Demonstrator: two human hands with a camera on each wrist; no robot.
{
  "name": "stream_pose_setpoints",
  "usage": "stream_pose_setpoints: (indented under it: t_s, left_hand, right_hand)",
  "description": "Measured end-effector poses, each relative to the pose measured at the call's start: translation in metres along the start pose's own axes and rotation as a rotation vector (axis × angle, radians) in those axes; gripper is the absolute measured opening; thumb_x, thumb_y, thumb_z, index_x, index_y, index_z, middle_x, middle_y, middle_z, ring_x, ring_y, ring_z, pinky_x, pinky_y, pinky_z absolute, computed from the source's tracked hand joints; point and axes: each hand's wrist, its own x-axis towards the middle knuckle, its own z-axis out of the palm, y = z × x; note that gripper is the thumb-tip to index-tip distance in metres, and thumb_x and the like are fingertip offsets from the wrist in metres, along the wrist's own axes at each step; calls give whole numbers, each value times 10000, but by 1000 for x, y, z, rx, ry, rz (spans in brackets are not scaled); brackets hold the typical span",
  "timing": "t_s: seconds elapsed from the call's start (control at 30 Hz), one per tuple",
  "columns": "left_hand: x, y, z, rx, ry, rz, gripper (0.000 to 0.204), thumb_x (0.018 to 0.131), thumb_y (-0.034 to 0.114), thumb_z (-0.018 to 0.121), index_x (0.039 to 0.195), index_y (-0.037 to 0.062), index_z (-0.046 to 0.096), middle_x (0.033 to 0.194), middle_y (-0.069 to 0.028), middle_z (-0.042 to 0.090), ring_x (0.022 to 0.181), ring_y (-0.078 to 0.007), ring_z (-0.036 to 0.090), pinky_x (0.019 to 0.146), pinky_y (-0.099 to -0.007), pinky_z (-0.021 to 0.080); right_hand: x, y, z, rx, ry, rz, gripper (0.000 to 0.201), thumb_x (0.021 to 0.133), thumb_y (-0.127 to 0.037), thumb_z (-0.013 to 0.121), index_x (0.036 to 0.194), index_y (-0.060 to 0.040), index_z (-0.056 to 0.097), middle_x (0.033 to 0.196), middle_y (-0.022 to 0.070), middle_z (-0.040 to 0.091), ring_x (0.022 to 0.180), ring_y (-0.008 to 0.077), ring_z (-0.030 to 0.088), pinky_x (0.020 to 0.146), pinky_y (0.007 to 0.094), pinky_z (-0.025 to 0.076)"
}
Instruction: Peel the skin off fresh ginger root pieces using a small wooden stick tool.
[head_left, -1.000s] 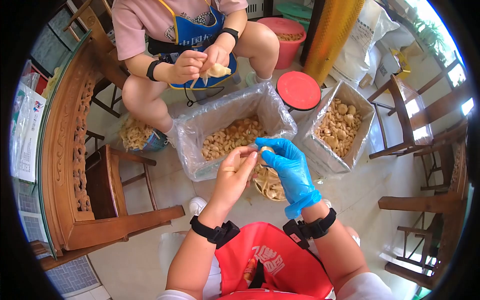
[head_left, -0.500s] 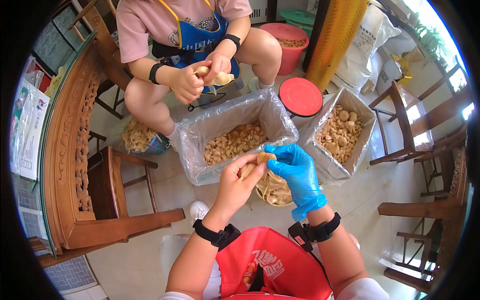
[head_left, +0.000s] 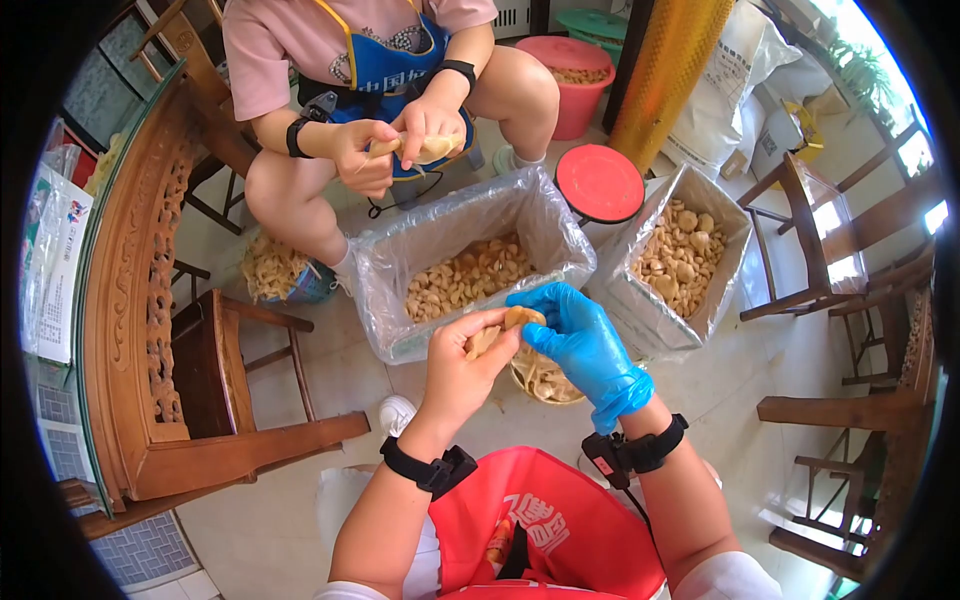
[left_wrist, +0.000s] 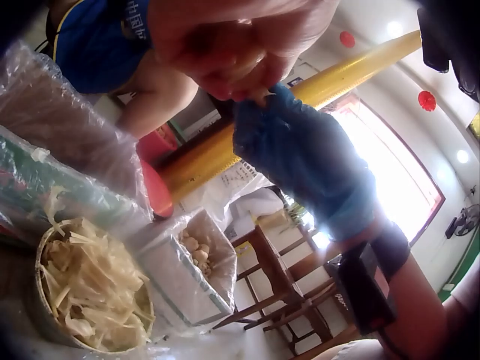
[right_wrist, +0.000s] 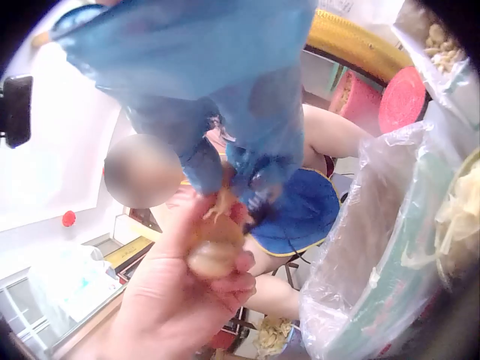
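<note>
In the head view my bare left hand curls round a pale bulb-like piece. My right hand, in a blue glove, pinches a rounded tan piece against the left fingertips. The right wrist view shows a smooth pale bulb in the left palm, with thin strands at the gloved fingertips. Below the hands stands a round container of pale peelings, partly hidden in the head view. Beyond lies a plastic-lined box with many pale pieces inside.
A second lined box of pieces stands at the right, beside a red round lid. Opposite sits a person in a blue apron, working a pale piece with both hands. Wooden chairs and a carved table flank the floor.
The view has shifted slightly. My hands stay together while the gloved fingers and wrist have turned a little around the tan piece. The other person's hands have shifted on their piece.
</note>
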Motion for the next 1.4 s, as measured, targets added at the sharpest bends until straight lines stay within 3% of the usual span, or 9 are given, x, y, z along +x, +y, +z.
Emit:
stream_pose_setpoints:
  t_s: [0.27, 0.4, 0.47, 0.57, 0.67, 0.77, 0.87, 1.17, 1.4]
  left_hand:
    - [-1, -6, 2, 83, 118, 8, 196, 823, 70, 654, 998, -17, 666, 849, -43, 670, 753, -70, 600, 680, -224, 478]
    - [1, -1, 3, 405, 252, 203, 188, 815, 73, 661, 974, -27, 656, 825, -45, 660, 723, -82, 593, 669, -231, 477]
    - [4, 2, 0, 569, 338, 307, 185, 801, 94, 678, 942, -24, 661, 818, -67, 665, 742, -98, 607, 673, -245, 481]
    - [9, -4, -10, 293, 448, 176, 192, 816, 137, 671, 943, -7, 659, 828, -47, 657, 721, -93, 592, 641, -255, 486]
    - [8, 6, -12, 42, 407, -76, 215, 835, 172, 656, 974, 8, 656, 834, -25, 648, 713, -68, 575, 612, -231, 481]
    - [7, 9, -8, -43, 359, -90, 264, 851, 194, 642, 1046, 18, 621, 878, -12, 631, 728, -55, 564, 572, -204, 470]
    - [7, 9, -6, -101, 313, -102, 252, 857, 191, 637, 1044, 28, 597, 888, -6, 622, 739, -55, 561, 555, -204, 468]
    - [5, 1, -4, -3, 21, -84, 99, 905, 168, 574, 927, 75, 547, 796, 20, 604, 675, -37, 541, 563, -215, 454]
    - [2, -4, -2, 174, 51, 41, 135, 857, 142, 619, 855, 25, 550, 673, -10, 585, 593, -77, 542, 526, -266, 425]
  right_hand:
    - [-1, 8, 7, -159, 86, -54, 240, 829, -45, 631, 1052, -5, 552, 896, 61, 628, 745, 99, 545, 692, 261, 473]
    - [-3, 6, 8, -217, 187, -86, 205, 814, -66, 647, 990, 2, 567, 837, 66, 641, 708, 104, 561, 651, 268, 475]
    - [-1, 11, 1, -228, 266, 83, 194, 805, -77, 664, 960, 0, 577, 857, 39, 610, 772, 96, 551, 692, 256, 468]
    - [-2, 10, -15, -420, 273, 183, 250, 776, -111, 678, 980, 21, 620, 789, 86, 668, 698, 118, 600, 635, 274, 479]
    - [0, 14, -17, -381, 248, 197, 366, 799, -108, 659, 1141, -1, 587, 915, 91, 667, 780, 135, 605, 709, 290, 489]
    - [8, 10, -2, 56, 254, -33, 451, 837, -130, 642, 1257, -21, 517, 1052, 91, 633, 917, 157, 589, 822, 303, 471]
    - [9, 7, 1, 99, 176, -58, 507, 869, -159, 627, 1327, -32, 448, 1150, 89, 590, 1024, 177, 551, 905, 313, 437]
    - [5, 12, 7, -1, 19, -4, 332, 881, -219, 615, 1118, 11, 583, 969, 85, 642, 871, 134, 576, 800, 282, 467]
    - [4, 9, 2, -121, -11, -1, 243, 873, -170, 590, 1031, 14, 607, 837, 77, 637, 771, 114, 558, 709, 286, 469]
